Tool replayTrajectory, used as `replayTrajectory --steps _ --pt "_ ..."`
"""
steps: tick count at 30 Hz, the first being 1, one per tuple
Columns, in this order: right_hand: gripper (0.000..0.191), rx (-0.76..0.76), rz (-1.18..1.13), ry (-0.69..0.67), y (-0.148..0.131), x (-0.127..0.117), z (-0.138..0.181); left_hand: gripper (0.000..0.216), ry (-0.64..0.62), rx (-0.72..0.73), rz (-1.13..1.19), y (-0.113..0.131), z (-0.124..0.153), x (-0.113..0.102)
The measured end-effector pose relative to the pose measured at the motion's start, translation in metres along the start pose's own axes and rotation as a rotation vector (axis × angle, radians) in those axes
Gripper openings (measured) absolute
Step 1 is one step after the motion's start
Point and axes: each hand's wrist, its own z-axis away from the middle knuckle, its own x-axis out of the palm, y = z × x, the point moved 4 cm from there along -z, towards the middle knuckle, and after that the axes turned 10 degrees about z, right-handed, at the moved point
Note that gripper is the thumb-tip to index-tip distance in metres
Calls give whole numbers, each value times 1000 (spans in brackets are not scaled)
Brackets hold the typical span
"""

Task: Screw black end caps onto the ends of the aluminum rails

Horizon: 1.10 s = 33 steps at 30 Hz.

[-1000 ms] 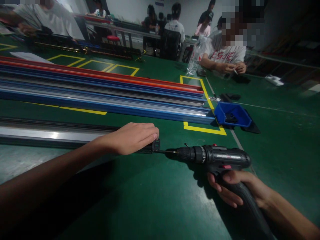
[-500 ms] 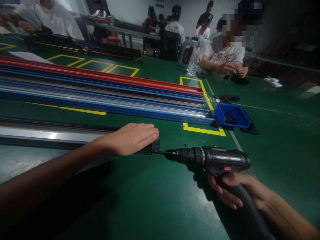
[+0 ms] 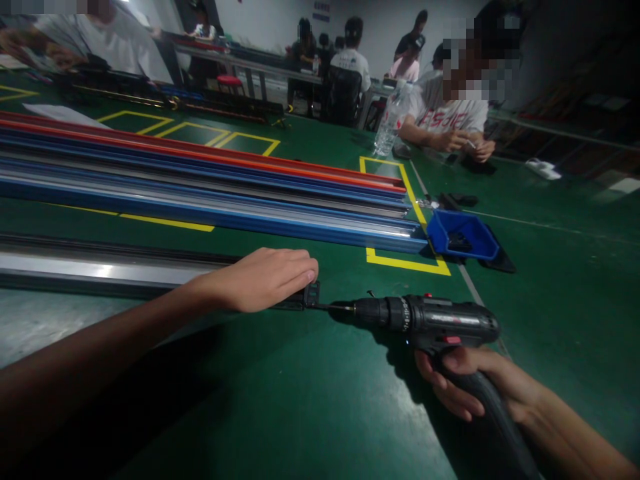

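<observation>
My left hand (image 3: 270,279) is closed over the right end of a long black and silver metal profile (image 3: 107,268) lying on the green table. A small black end bracket (image 3: 313,293) sticks out past my fingers. In my right hand (image 3: 463,387) is a black cordless drill (image 3: 425,317), lying level with its handle toward me. From its chuck a thin driver bit (image 3: 340,307) points left, its tip at the bracket. Whether the tip sits in a screw is too small to tell. A small dark screw (image 3: 371,293) lies just behind the chuck.
Beyond my hands lie blue profiles (image 3: 300,223) and an orange profile (image 3: 250,152), side by side. A blue bin (image 3: 483,240) with small black parts stands at their right end. Behind it are a plastic bottle (image 3: 391,120) and a co-worker's hands (image 3: 467,143). Yellow tape (image 3: 410,265) marks the table.
Almost nothing differs. Both hands, the profile and the drill keep their places; the view has shifted very slightly.
</observation>
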Motion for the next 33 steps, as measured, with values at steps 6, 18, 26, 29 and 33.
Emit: replayTrajectory --steps 6,18,26,29,33 --pt "28 -2 -6 -27 -2 3 -2 45 -7 -8 -4 1 0 0" --pt "29 3 2 -37 -3 2 -4 45 19 9 -26 1 -1 0" --pt "29 -16 -22 -54 -3 3 -4 45 -1 11 -29 2 0 1" --pt "28 -12 -21 -58 -3 4 -3 44 -4 7 -32 2 0 1" --pt "27 -13 -16 -67 -5 6 -2 44 -9 2 -30 2 -1 0"
